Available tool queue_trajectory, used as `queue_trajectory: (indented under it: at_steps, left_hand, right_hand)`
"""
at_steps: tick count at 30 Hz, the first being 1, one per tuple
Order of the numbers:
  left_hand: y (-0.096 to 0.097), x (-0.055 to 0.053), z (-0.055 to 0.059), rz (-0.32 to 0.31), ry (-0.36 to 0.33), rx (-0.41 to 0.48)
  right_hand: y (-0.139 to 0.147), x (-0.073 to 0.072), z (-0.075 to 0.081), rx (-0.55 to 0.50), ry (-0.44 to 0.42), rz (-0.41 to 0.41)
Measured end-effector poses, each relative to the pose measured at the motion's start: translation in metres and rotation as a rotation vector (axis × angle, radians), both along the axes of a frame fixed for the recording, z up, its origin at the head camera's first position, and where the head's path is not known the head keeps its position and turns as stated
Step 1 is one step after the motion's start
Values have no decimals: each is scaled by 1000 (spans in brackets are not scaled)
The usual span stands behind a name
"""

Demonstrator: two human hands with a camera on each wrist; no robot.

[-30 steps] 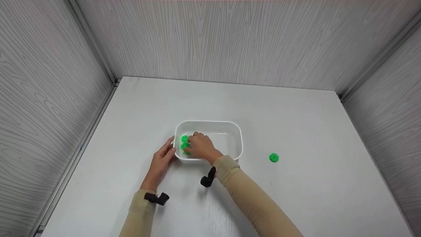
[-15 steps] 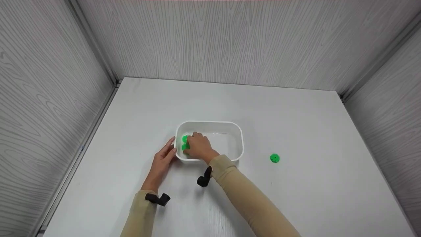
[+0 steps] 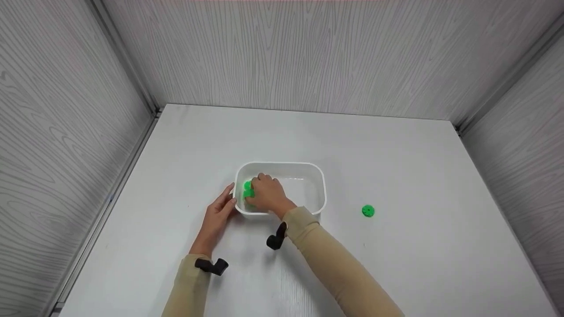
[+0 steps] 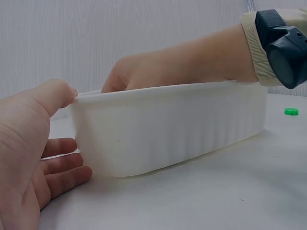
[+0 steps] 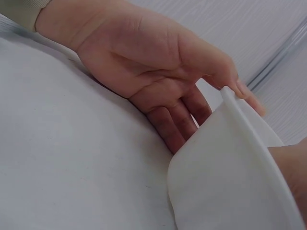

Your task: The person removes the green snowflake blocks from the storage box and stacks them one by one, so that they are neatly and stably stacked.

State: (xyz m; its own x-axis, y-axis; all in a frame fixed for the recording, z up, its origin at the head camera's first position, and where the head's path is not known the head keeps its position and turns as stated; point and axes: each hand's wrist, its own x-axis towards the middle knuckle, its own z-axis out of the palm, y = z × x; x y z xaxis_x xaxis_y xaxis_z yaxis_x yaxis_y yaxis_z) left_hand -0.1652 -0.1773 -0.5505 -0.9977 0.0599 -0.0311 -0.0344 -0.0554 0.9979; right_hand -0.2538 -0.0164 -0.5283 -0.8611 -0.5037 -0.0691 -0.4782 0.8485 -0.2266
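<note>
In the head view, a white plastic tub (image 3: 304,189) sits mid-table with green notched plastic discs (image 3: 248,185) at its left end. The left hand (image 3: 216,215) rests against that end from outside. In the left wrist view, its thumb (image 4: 60,93) lies on the rim and the other fingers reach along the outer wall. The right hand (image 3: 268,193) reaches down into the tub, its thumb and curled fingers on a green notched disc (image 3: 249,193) that now looks tilted. The tub wall hides its fingertips in the left wrist view.
Another green notched disc (image 3: 368,211) lies on the white table (image 3: 396,163), right of the tub. Grey wood-patterned panels (image 3: 286,57) stand behind and at both sides. A black wrist camera (image 3: 276,237) on the right sleeve hangs near the tub's front wall.
The right hand shifts slightly inside the tub, and the disc at its thumb now shows a straighter, tilted outline. The left hand and tub stay in place.
</note>
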Motion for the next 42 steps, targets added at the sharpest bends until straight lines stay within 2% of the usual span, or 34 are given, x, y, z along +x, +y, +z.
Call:
queue_trajectory:
  at_steps: [5, 8, 13, 18, 29, 36, 41, 42]
  left_hand:
    - [0, -1, -1, -7, -14, 5]
    - [-2, -3, -8, -2, -26, 26]
    - [-3, -9, -21, 17, -36, 36]
    - [-2, -9, -26, 32, -28, 15]
    - [-2, -9, -27, 33, 19, 20]
    - [-2, -10, -26, 14, -2, 47]
    - [-2, -11, -27, 29, -9, 21]
    - [-2, -10, -24, 27, -10, 15]
  right_hand:
    - [10, 3, 4, -44, -7, -31]
    - [18, 8, 7, -93, -3, -27]
    - [34, 14, 11, -183, 54, -2]
    - [52, 15, 13, -260, 110, 11]
    - [80, 18, 18, -368, 285, 61]
    - [97, 22, 19, -398, 372, 64]
    - [108, 25, 22, -438, 416, 68]
    - [111, 25, 23, -441, 421, 69]
